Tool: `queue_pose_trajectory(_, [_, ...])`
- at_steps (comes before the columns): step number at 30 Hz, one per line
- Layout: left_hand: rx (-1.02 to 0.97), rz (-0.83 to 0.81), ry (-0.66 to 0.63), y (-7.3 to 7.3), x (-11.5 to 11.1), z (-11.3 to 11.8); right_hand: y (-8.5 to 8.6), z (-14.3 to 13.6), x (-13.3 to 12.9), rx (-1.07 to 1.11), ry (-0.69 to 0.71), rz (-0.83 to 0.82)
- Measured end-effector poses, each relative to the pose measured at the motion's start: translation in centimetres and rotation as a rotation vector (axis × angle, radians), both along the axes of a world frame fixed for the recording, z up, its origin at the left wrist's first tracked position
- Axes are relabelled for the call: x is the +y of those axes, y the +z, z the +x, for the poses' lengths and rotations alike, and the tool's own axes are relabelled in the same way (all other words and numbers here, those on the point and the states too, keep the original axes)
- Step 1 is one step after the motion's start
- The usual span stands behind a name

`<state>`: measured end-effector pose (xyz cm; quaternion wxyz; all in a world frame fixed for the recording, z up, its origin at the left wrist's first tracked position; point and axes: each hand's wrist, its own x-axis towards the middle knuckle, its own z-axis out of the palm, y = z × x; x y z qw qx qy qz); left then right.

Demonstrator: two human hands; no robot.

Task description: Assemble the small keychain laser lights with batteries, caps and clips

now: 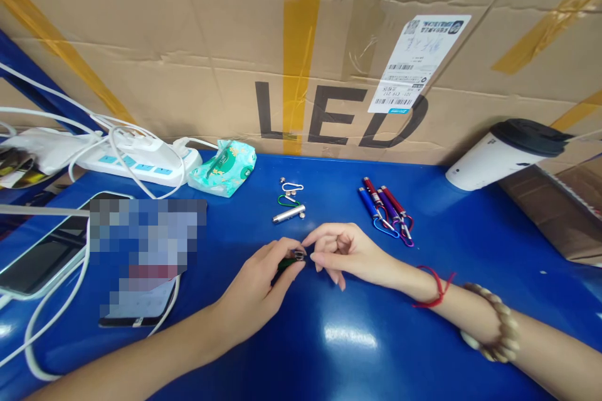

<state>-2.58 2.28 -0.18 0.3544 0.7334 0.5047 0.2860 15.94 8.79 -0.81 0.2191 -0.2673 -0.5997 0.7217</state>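
Note:
My left hand [263, 276] is closed around a small dark green cylinder [286, 262] with a metallic end, held above the blue table. Close to that end, my right hand [341, 252] has its thumb and forefinger apart, and nothing clear shows between them. Beyond my hands lie a silver tube [288, 215], a green carabiner clip [288, 201], a silver clip [292, 187] and several tiny round metal parts. Farther right rests a group of blue, red and purple tubes [386, 202] with carabiner clips.
Two phones, one a dark-screened phone [44, 260], lie at the left among white cables. Behind are a power strip [141, 160], a green tissue pack [224, 169] and a large cardboard box [211, 31]. A lidded cup [493, 160] leans at the right.

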Motion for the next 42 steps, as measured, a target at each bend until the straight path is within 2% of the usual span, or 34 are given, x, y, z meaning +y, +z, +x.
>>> queue_pose_trajectory(7, [0.112, 0.058, -0.027, -0.5, 0.1, -0.1, 0.1, 0.0, -1.3, -0.136, 0.006, 0.275])
queue_pose_trajectory(13, [0.151, 0.025, -0.067, -0.1, 0.1, 0.0, -0.3, 0.1, -1.4, -0.159, 0.042, 0.553])
queue_pose_trajectory(16, [0.142, 0.022, -0.076, 0.1, 0.1, 0.1, -0.4, 0.0, -1.5, -0.169, 0.051, 0.616])
queue_pose_trajectory(25, [0.149, 0.076, -0.135, 0.2, -0.2, -0.2, 0.0, 0.0, -1.4, -0.207, 0.086, 0.496])
queue_pose_trajectory(32, [0.166, 0.045, -0.145, 0.3, -0.2, -0.2, -0.3, 0.0, -1.3, -0.227, 0.102, 0.420])
queue_pose_trajectory(42, [0.187, 0.108, -0.055, 0.2, -0.6, -0.3, -0.5, -0.9, -1.1, -0.255, 0.022, 0.304])
